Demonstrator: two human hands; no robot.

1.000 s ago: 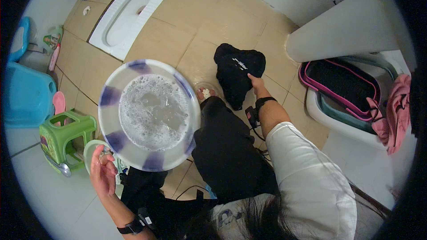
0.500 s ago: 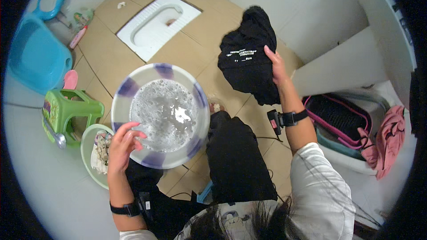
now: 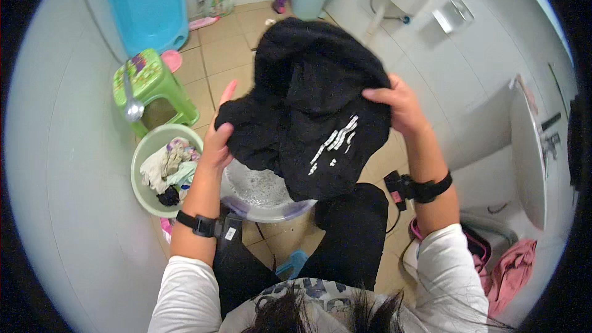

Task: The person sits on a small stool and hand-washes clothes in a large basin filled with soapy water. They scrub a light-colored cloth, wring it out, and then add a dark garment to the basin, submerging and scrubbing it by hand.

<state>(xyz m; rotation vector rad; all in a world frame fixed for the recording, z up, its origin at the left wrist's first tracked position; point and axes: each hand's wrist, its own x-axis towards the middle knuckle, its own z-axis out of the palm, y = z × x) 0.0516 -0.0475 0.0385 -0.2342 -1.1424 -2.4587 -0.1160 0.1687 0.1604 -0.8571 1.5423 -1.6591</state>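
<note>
A black garment (image 3: 314, 80) with white printing on it is stretched between my two hands, its exact kind unclear. My left hand (image 3: 217, 139) grips its left edge between thumb and fingers. On the far side, my right hand (image 3: 402, 106) pinches the right edge, thumb on top. Below the cloth stands a white and purple basin (image 3: 266, 214), mostly covered by it. Foamy water (image 3: 254, 186) shows in the basin's near part. The garment hangs above this water; whether its lower edge touches the basin's rim, I cannot tell.
To the left, a pale green basin (image 3: 139, 176) holds crumpled clothes (image 3: 166, 166). Beyond it is a green stool (image 3: 148, 80) with a metal ladle (image 3: 132, 102) on top. A blue tub (image 3: 151, 9) leans at the far left. A washbasin (image 3: 529, 154) and pink cloth (image 3: 515, 274) are at right.
The black garment has moved from the right to over the basin and is spread wider. My left hand, empty before, now holds its left edge. The view has shifted.
</note>
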